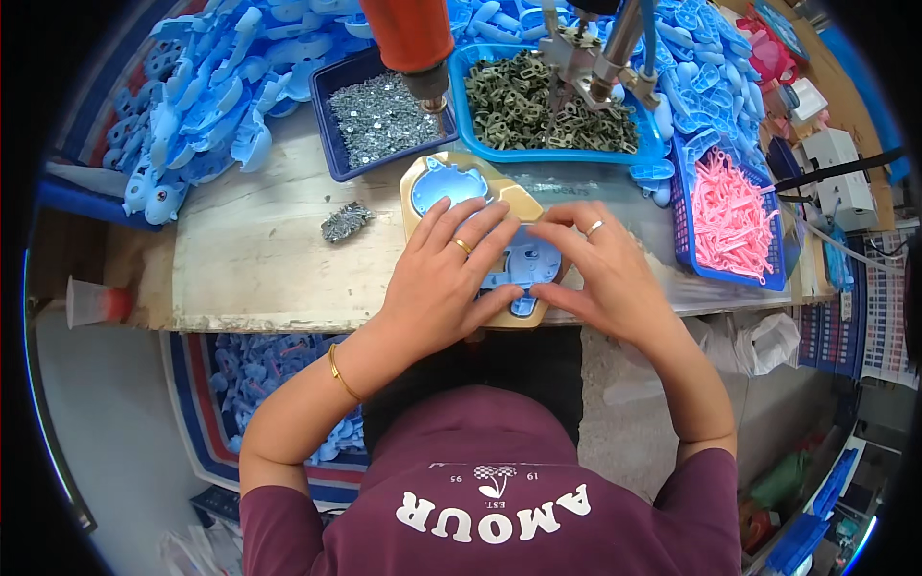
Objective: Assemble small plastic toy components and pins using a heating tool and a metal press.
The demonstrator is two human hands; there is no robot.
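A light-blue plastic shell (535, 259) lies in a tan shaped fixture (519, 195) at the table's front edge. Its flatter part shows between my hands; a rounded, bowl-like blue part (444, 182) shows beyond my left fingers. My left hand (449, 261) lies across the shell with fingers stretched out and the thumb along its near side. With thumb and forefinger, my right hand (597, 269) grips the shell's right edge. My left hand hides the middle of the fixture. Above the fixture hangs an orange power screwdriver (408, 38), its bit pointing down.
Behind the fixture stand a dark-blue tray of small screws (331, 158) and a bright-blue tray of metal clips (499, 154). A small screw pile (346, 223) lies left. Blue shells (206, 86) heap behind. A basket (684, 216) of pink parts stands right; a cup (91, 302) is far left.
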